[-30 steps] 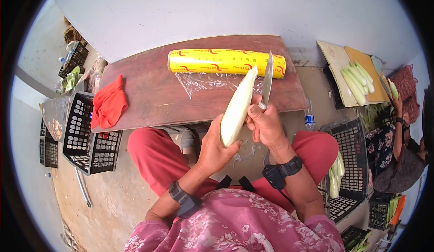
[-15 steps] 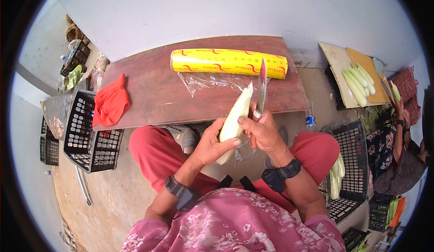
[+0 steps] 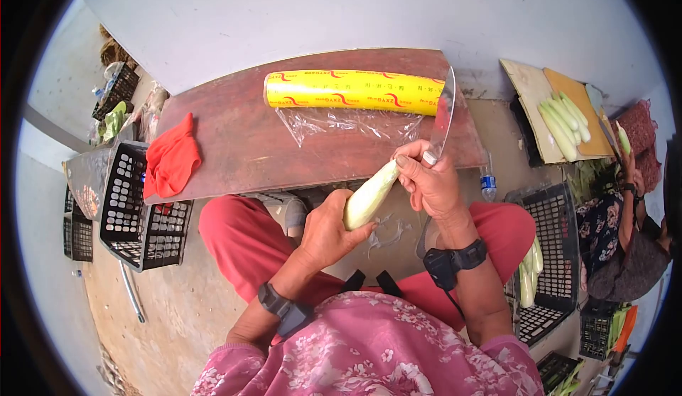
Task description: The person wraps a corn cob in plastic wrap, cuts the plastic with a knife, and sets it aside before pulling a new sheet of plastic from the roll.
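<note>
in the head view, the left hand (image 3: 330,231) is closed around the thick lower part of a long, pale green, tapering vegetable (image 3: 369,198), thumb on one side and fingers behind. the vegetable is held in front of the body, over the gap between the knees and just short of the near edge of the reddish-brown wooden table (image 3: 234,154). its long axis runs on a slant – blunt end low and to the left, in the palm, narrow tip up and to the right, away from the body.

the thumb and forefinger of the right hand (image 3: 433,183) pinch at that narrow tip, while the same hand grips a knife with a shiny metal blade (image 3: 443,115). the blade stands away from the body, leaning a little right, its point by the right end of the yellow printed roll (image 3: 355,92).

the roll lies crosswise on the table, clear film (image 3: 341,125) trailing from its near side. a crumpled red cloth (image 3: 172,158) lies at the table's left end. right of the right knee, a black plastic crate (image 3: 558,254) holds more pale vegetables (image 3: 527,279) – beyond it is another person's hand (image 3: 629,165).
</note>
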Tool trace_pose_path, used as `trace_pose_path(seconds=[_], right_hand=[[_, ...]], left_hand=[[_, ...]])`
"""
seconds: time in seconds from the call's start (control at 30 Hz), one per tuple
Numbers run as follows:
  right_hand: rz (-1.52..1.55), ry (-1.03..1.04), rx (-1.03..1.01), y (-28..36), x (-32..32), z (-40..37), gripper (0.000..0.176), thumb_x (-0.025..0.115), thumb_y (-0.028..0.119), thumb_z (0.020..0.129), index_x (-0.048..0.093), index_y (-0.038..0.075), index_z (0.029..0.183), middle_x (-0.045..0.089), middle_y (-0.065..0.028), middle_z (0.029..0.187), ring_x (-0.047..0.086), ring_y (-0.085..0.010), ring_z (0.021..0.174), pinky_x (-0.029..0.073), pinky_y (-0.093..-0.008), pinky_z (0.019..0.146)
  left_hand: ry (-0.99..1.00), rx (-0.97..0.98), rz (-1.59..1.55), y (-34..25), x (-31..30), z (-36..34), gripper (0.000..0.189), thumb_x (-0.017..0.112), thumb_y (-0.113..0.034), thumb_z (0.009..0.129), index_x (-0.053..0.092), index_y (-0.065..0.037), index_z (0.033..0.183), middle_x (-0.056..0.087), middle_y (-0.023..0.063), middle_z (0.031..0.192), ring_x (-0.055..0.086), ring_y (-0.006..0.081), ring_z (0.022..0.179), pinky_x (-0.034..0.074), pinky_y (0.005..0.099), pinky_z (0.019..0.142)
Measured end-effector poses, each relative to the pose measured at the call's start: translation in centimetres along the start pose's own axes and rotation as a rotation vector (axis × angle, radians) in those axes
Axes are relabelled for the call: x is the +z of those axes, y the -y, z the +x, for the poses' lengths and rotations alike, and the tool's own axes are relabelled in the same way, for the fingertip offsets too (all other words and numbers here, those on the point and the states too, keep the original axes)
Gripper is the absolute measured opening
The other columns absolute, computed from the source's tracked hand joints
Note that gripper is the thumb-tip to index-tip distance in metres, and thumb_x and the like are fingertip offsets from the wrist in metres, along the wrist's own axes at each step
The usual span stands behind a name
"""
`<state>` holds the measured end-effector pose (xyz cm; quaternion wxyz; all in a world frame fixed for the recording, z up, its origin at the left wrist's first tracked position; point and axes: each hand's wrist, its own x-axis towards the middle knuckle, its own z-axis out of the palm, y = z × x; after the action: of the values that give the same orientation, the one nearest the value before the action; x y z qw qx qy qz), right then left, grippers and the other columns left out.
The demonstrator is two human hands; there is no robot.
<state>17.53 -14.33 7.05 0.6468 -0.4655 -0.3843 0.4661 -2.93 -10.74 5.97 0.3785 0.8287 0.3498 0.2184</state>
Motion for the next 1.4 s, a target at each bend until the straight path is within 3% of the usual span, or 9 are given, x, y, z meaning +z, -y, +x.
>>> trace_pose_path(seconds=[0.23, 0.4, 0.7, 0.83, 0.9, 1.03, 1.2, 1.4], right_hand=[[-0.015, -0.09, 0.031, 0.4, 0.3, -0.1, 0.014, 0.059, 0.013, 0.088, 0.056, 0.001, 0.083, 0.053, -0.0032, 0.059, 0.043, -0.0036, 0.044, 0.029, -0.0171, 0.03], [0.149, -0.11, 0.069, -0.7, 0.0, 0.4, 0.014, 0.058, 0.012, 0.089, 0.055, 0.0, 0.082, 0.054, -0.005, 0.058, 0.045, -0.0066, 0.044, 0.032, -0.0185, 0.034], [0.519, -0.037, 0.201, -0.8, -0.6, 0.4, 0.029, 0.054, 0.023, 0.091, 0.057, -0.003, 0.104, 0.058, -0.0091, 0.091, 0.049, -0.0069, 0.059, 0.04, -0.0181, 0.048], [0.417, 0.103, 0.204, 0.2, -0.2, -0.1, 0.029, 0.058, 0.02, 0.089, 0.057, -0.003, 0.106, 0.059, -0.0114, 0.098, 0.049, -0.0066, 0.06, 0.041, -0.0176, 0.05], [0.316, 0.199, 0.228, 0.3, -0.3, -0.2, 0.027, 0.06, 0.018, 0.087, 0.058, -0.003, 0.104, 0.06, -0.0129, 0.1, 0.049, -0.0064, 0.061, 0.041, -0.0174, 0.05], [0.357, 0.121, 0.187, -0.9, -0.4, 0.0, 0.019, 0.062, 0.013, 0.086, 0.059, -0.003, 0.095, 0.06, -0.0111, 0.088, 0.049, -0.0069, 0.058, 0.042, -0.0175, 0.048], [0.225, 0.045, 0.17, -0.6, -0.6, 0.4, 0.016, 0.062, 0.014, 0.086, 0.058, -0.001, 0.085, 0.058, -0.006, 0.073, 0.049, -0.0078, 0.053, 0.041, -0.0185, 0.045], [0.229, 0.015, 0.203, -2.0, -0.9, 0.5, 0.023, 0.061, 0.022, 0.088, 0.057, -0.001, 0.089, 0.058, -0.0065, 0.077, 0.049, -0.0082, 0.055, 0.041, -0.0182, 0.045]], left_hand=[[0.107, -0.12, -0.069, -1.5, -0.2, -0.7, 0.05, 0.072, -0.027, 0.069, 0.048, 0.003, 0.101, 0.06, 0.0218, 0.086, 0.062, 0.0354, 0.081, 0.049, 0.0395, 0.07], [0.109, -0.13, -0.134, -1.3, -0.1, -0.9, 0.05, 0.074, -0.027, 0.068, 0.05, 0.002, 0.102, 0.06, 0.0182, 0.083, 0.062, 0.0284, 0.079, 0.048, 0.0359, 0.069], [0.228, -0.129, -0.409, -0.8, -0.1, -1.5, 0.055, 0.072, -0.02, 0.073, 0.047, 0.001, 0.117, 0.057, 0.0057, 0.095, 0.054, 0.0145, 0.088, 0.045, 0.0284, 0.079], [0.217, -0.082, -0.507, -0.5, 0.2, -1.6, 0.052, 0.07, -0.02, 0.074, 0.047, 0.001, 0.116, 0.058, 0.008, 0.091, 0.055, 0.0139, 0.084, 0.046, 0.0293, 0.075], [0.285, -0.167, -0.668, -0.7, -0.1, -1.7, 0.051, 0.069, -0.019, 0.074, 0.047, 0.0, 0.117, 0.056, 0.0063, 0.094, 0.054, 0.0132, 0.085, 0.046, 0.0284, 0.075], [0.384, -0.282, -0.879, -0.7, -0.6, -1.7, 0.05, 0.068, -0.017, 0.075, 0.046, 0.0, 0.117, 0.054, 0.0038, 0.095, 0.053, 0.0121, 0.085, 0.045, 0.0269, 0.076], [0.327, -0.271, -0.761, -0.6, 0.3, -2.0, 0.049, 0.067, -0.018, 0.076, 0.046, 0.0, 0.117, 0.055, 0.0043, 0.093, 0.053, 0.0108, 0.083, 0.045, 0.0261, 0.074], [0.367, -0.333, -0.842, -1.3, -0.2, -2.0, 0.05, 0.067, -0.02, 0.078, 0.045, -0.001, 0.119, 0.056, 0.0051, 0.09, 0.056, 0.011, 0.075, 0.048, 0.0267, 0.067]])
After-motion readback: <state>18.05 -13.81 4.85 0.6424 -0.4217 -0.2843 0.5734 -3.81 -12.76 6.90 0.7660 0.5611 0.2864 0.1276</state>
